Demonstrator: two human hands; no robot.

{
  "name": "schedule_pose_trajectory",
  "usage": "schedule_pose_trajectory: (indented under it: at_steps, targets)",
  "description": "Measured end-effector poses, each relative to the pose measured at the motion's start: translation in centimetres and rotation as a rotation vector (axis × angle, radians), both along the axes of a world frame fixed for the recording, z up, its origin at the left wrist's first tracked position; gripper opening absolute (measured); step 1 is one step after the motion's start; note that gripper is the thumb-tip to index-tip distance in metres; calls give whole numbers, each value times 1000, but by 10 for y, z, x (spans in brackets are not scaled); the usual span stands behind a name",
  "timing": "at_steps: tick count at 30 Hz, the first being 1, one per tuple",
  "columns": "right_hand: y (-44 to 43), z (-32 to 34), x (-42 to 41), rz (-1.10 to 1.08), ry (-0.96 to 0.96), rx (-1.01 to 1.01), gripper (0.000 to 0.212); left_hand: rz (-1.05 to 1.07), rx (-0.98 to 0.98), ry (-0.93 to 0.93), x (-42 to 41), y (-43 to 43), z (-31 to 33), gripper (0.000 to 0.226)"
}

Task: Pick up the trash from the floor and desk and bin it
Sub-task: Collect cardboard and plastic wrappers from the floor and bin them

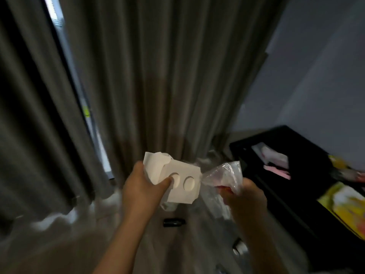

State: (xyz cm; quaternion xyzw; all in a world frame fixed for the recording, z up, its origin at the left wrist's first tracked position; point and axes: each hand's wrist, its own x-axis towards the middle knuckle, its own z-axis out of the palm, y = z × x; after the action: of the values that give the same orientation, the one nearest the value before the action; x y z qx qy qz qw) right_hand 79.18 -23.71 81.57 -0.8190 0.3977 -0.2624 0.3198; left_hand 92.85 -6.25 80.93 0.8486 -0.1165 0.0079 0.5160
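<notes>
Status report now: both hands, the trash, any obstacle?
Left hand grips white cardboard. Right hand grips clear plastic bag. Small black bottle on floor below, not in the way.

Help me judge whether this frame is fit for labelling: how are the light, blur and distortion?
Head view: dim, the only bright patch a window strip beside the curtain; motion blur smears the dark bottle on the floor; the white cardboard in the left hand and clear bag in the right hand look fairly sharp; wide-angle bending splays the curtain folds.
</notes>
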Motion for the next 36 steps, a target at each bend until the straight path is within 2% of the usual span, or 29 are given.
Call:
schedule_pose_trajectory:
  at_steps: [3,6,10,13,18,24,29,36]
  targets:
    - [-7,16,-63,-146,-80,124,14,-147,-18,55,-35,-33,6,61]
    - [-11,36,-132,-323,-90,30,13,-323,-27,65,-78,-68,15,63]
    - [-11,57,-222,-555,-101,-36,16,-589,-83,116,-149,-111,32,51]
    - [-4,68,-294,-710,-193,-41,13,-782,-85,95,-213,-139,47,49]
    - [23,87,-416,-923,-323,-77,30,-1023,-142,64,-338,-171,67,43]
    - [64,95,-588,-1103,-413,-120,24,-1272,-164,41,-520,-179,82,42]
    - [109,98,-730,-1235,-404,-112,15,-1440,-173,62,-672,-160,86,38]
    - [176,90,-862,-1516,-426,-155,13,-1681,-155,19,-841,-138,83,39]
